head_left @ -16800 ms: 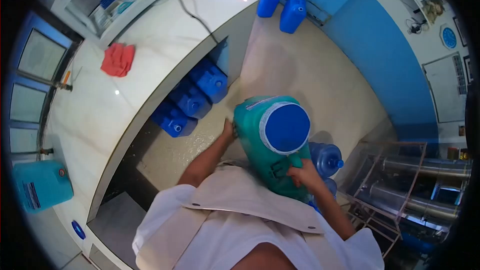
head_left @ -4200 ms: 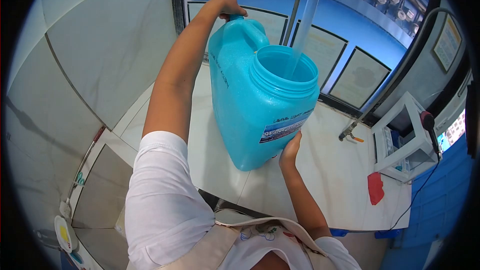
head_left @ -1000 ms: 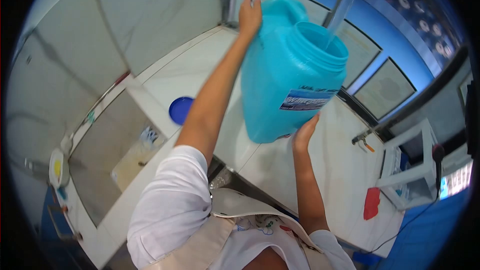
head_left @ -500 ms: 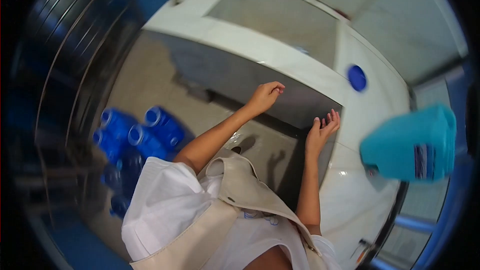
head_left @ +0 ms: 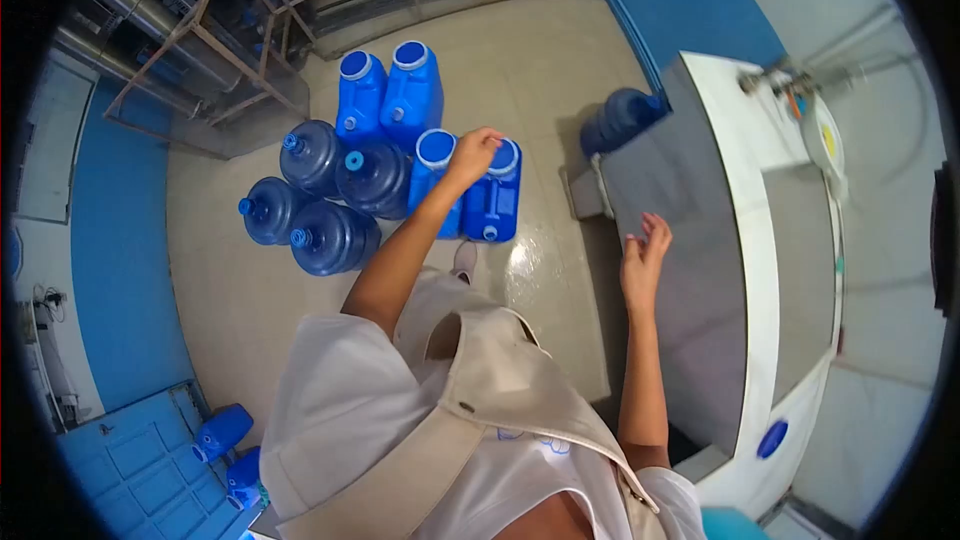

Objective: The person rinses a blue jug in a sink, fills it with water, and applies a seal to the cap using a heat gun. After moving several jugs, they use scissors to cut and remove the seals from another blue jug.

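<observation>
While the beige apron (head_left: 520, 380) fills the space closest to the camera, the right hand (head_left: 645, 252) is lifted beside the table (head_left: 760, 340), its fingers loosely spread and holding nothing. A blue lid (head_left: 772, 439) lies on that table, near its corner. Farther out, the left hand (head_left: 476, 152) is raised with fingers partly curled; no object shows in their grasp, and it overlaps the view of two blue jugs (head_left: 491, 200) standing side by side on the floor (head_left: 545, 305). Whether it touches either one, I cannot tell. These jugs look like stiff moulded plastic, unlikely to dent or break under a firm grip; their contents are not visible, so they could be light if empty or quite heavy if full. Their smooth sides would probably slip against a wet palm, making the moulded top handle the better place to take hold, with the other hand under the bottom edge. Shiny patches on the floor just beside them suggest wetness. To their left stand four round bottles (head_left: 335, 240), translucent and close together. Beyond, two more blue jugs (head_left: 412, 95) stand upright with wide caps, and a metal frame (head_left: 235, 65) lies farther back.
</observation>
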`<state>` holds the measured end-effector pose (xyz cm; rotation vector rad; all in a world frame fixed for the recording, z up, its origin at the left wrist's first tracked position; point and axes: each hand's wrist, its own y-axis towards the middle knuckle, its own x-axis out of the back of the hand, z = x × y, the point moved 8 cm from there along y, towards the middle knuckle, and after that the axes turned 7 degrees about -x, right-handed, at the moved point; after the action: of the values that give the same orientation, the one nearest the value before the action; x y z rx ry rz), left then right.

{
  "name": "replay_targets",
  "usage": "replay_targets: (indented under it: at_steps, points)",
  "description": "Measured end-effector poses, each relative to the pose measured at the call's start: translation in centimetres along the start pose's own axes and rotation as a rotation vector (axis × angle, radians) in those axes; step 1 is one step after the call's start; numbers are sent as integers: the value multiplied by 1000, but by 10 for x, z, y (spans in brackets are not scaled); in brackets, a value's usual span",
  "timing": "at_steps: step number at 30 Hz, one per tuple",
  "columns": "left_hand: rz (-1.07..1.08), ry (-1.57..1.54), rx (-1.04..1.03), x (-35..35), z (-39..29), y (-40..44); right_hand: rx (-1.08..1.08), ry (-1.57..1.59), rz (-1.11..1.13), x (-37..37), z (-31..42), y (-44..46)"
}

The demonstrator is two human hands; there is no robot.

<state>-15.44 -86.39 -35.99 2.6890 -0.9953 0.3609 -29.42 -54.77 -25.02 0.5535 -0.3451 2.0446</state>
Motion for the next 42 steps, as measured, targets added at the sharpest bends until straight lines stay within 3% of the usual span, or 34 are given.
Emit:
replay_targets:
  at_steps: [3,5,7,10,14,16,17,19,20,22,24,25,26,27,29,30,32,34,37,39,42]
  points:
    - [-266,295,-7,85,97,70,134,-58,167,-106,5,60]
    - [-356,458,10,131,172,111,31,-52,308,-169,5,91]
    - [-363,541,233,166,252,144,25,-51,359,-217,-10,119]
    - [-440,617,390,212,378,183,-40,-66,424,-280,-47,151]
    - [-422,384,505,220,473,219,-153,-113,450,-315,-118,168]
    - [-305,655,483,204,496,233,-217,-115,435,-318,-155,166]
    - [-284,653,496,194,501,234,-287,-110,424,-318,-172,163]
    - [-399,1031,440,171,477,225,-338,-168,428,-316,-191,162]
    - [-357,1029,460,152,466,214,-339,-194,417,-313,-189,161]
    - [-395,777,71,110,406,209,-351,-241,412,-310,-190,159]
    - [-96,394,265,37,375,169,-401,-226,420,-309,-194,154]
    - [3,350,331,-2,367,140,-431,-202,437,-309,-192,149]
    - [303,444,457,-43,364,106,-453,-204,436,-305,-189,144]
    - [475,307,416,-92,390,59,-417,-193,439,-303,-183,143]
    - [774,68,964,-143,421,-33,-389,-181,439,-293,-173,132]
    - [780,70,962,-154,418,-55,-401,-186,429,-286,-169,128]
    - [263,-364,1000,-157,397,-74,-420,-188,404,-268,-174,109]
    - [291,-322,988,-181,427,-82,-463,-162,363,-246,-186,85]
    - [277,-335,888,-166,359,-13,-485,-132,311,-205,-207,51]
    - [423,-337,823,-155,321,42,-500,-93,264,-178,-206,31]
    - [358,-338,858,-99,235,115,-472,-83,202,-126,-173,33]
